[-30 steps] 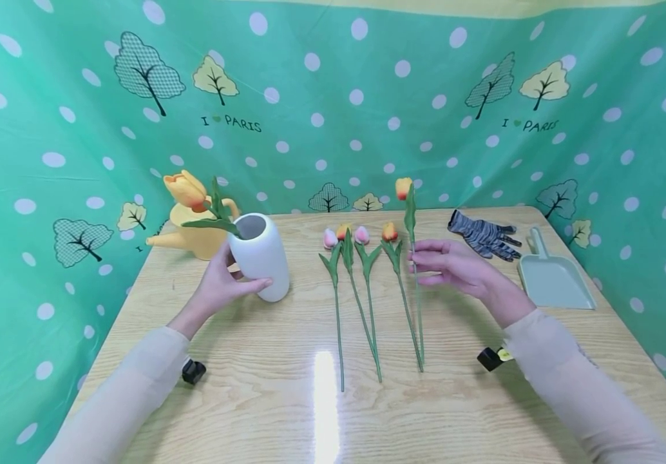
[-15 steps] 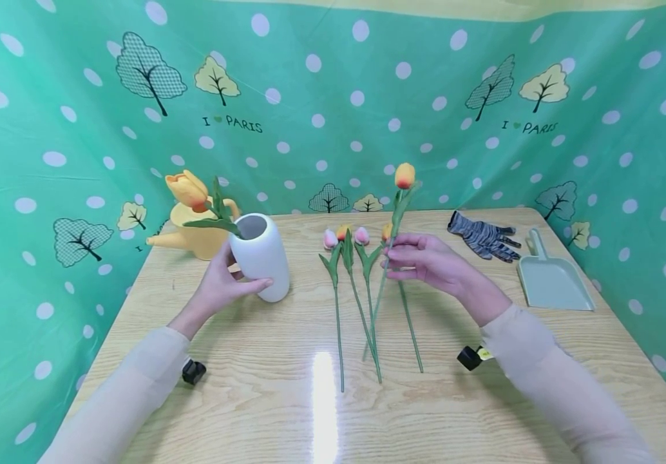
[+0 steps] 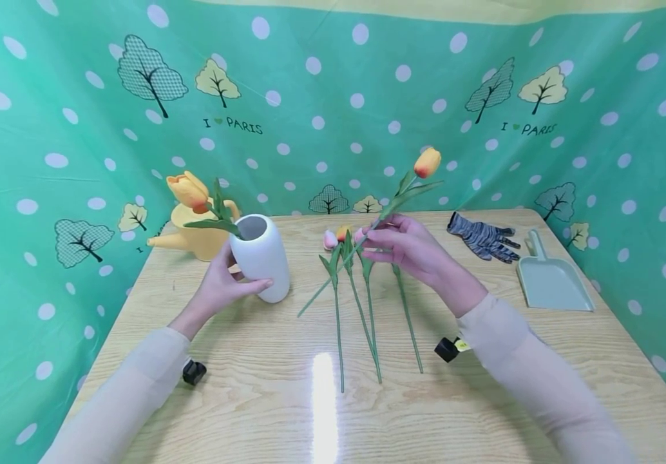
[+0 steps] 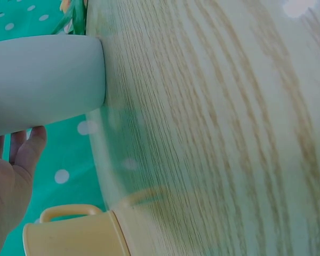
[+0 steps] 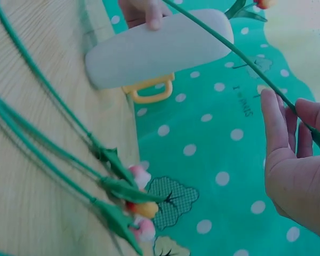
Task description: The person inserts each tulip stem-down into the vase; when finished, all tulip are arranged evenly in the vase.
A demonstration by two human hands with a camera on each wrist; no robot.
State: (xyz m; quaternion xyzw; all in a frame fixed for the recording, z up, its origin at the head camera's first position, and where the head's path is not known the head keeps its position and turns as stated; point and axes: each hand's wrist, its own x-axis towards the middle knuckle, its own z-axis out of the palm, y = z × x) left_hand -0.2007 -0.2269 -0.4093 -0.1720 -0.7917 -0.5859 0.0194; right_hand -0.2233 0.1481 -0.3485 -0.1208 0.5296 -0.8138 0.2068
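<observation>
My left hand [image 3: 225, 283] holds the white vase [image 3: 265, 264] around its side, thumb across the front. An orange tulip [image 3: 188, 191] stands in the vase and leans left out of its mouth. Between thumb and fingers, my right hand [image 3: 405, 248] pinches the stem of another orange tulip [image 3: 428, 162]. That flower is slanted, bloom up to the right, its stem end [image 3: 304, 310] pointing down-left toward the vase. Beneath it several tulips lie on the table, among them a pink tulip [image 3: 330, 240]; the right hand partly hides some blooms. In the right wrist view the held stem [image 5: 224, 40] crosses before the vase.
Behind the vase stands a yellow watering can [image 3: 196, 235]. A striped glove [image 3: 486, 237] and a pale green dustpan [image 3: 556, 280] lie at the right of the wooden table [image 3: 240, 406]. A green dotted cloth [image 3: 356, 148] hangs along the back and sides.
My right hand has lifted the orange tulip off to the left across the lying flowers, and its stem has tilted from upright to slanted. The left hand and vase have stayed put.
</observation>
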